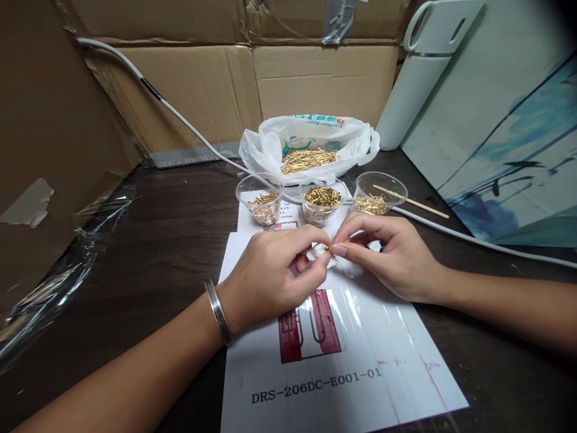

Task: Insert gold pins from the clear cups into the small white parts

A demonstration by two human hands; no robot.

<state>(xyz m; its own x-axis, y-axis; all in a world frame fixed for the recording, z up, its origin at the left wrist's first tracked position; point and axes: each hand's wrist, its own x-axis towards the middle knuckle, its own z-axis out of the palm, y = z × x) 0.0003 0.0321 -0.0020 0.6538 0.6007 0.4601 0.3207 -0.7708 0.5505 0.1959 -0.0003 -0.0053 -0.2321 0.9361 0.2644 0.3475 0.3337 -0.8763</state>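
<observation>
Left grip point(274, 273) and right grip point(383, 252) both pinched shut on one small brass pin point(327, 247) — fingertips meeting, above the printed sheet point(360, 361), three pin-filled cups point(321, 203) just beyond.

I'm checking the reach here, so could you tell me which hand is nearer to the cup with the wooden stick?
The right hand is nearer, just below the cup with the wooden stick. The left hand lies farther away, down to the cup's left.

arms: bare, no sleeves | left wrist: plain silver bangle point(218, 311) | hands: no gloves, no rings seen
</observation>
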